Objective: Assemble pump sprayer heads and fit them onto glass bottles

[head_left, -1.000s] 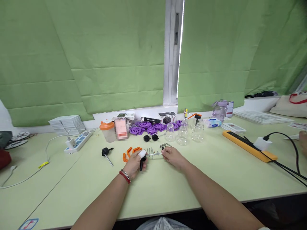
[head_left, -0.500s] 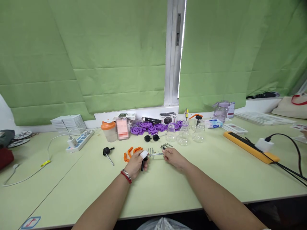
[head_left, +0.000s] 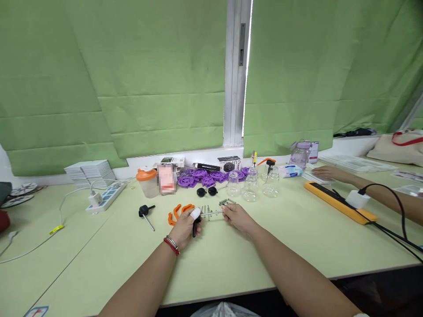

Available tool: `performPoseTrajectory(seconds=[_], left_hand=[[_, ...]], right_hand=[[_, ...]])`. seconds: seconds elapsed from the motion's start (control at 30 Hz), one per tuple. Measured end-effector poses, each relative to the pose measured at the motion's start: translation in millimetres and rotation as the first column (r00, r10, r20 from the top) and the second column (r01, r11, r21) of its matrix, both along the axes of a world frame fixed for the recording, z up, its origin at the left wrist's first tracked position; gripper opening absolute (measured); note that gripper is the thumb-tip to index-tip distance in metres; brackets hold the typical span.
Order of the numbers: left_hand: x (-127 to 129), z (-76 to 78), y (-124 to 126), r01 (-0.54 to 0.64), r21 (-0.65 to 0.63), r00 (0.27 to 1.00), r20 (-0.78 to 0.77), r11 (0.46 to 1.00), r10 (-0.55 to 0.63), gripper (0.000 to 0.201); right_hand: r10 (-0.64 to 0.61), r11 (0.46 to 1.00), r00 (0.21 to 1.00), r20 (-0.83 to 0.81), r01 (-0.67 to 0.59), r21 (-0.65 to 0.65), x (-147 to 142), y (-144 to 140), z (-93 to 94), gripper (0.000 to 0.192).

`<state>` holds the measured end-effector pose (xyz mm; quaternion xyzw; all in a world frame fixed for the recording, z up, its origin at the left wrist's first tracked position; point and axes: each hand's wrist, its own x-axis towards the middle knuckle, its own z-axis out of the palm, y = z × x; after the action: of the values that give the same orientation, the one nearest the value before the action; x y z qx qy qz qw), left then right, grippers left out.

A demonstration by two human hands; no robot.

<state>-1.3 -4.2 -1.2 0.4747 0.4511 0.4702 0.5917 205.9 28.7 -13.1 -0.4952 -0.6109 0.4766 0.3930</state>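
Note:
My left hand (head_left: 187,226), with a white covering on the thumb, is closed around a black plastic part (head_left: 194,228) from which a thin metal rod (head_left: 211,213) runs to the right. At the rod's far end my right hand (head_left: 236,215) pinches it, the fingertips hiding that end. Just beyond the hands lie small metal pins (head_left: 208,210) and several springs (head_left: 227,201). Orange curved pieces (head_left: 176,213) rest by my left hand. Farther left is a similar black part with a rod (head_left: 145,212). Two round black pieces (head_left: 207,191) lie behind.
Several clear glass jars (head_left: 249,191) stand behind my right hand, near purple plastic parts (head_left: 198,177). An orange-lidded cup (head_left: 147,182) is at the back left. A yellow power strip (head_left: 340,202) with cables lies right; another person's arm (head_left: 366,185) reaches in behind it.
The view has shifted slightly. My hands keep their hold on the black part and rod, almost unmoved. Another person's arm has come in at the right, its hand over white items.

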Motion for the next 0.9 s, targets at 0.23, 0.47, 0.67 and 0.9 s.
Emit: performPoseTrajectory(seconds=[0.23, 0.47, 0.67, 0.9], left_hand=[[5.3, 4.8, -2.8, -0.161, 0.162, 0.985, 0.08, 0.974, 0.15, 0.029], [11.0, 3.0, -4.7, -0.254, 0.29, 0.966, 0.029, 0.923, 0.257, 0.024], [2.3, 8.9, -2.2, -0.243, 0.39, 0.945, -0.109, 0.888, 0.307, 0.042], [-46.8, 16.7, 20.6, -0.462, 0.506, 0.654, -0.361, 0.729, 0.665, 0.042]], right_hand=[[-0.078, 0.933, 0.935, 0.345, -0.054, 0.356, -19.5, -28.6, 21.4, 0.037], [-0.078, 0.847, 0.674, 0.734, -0.343, 0.406, -63.5, -44.3, 36.2, 0.023], [-0.154, 0.821, 0.6, 0.785, -0.364, 0.439, -65.0, -14.6, 51.3, 0.029], [-0.307, 0.94, 0.586, 0.75, 0.065, 0.334, -43.8, 70.5, 68.1, 0.023]])
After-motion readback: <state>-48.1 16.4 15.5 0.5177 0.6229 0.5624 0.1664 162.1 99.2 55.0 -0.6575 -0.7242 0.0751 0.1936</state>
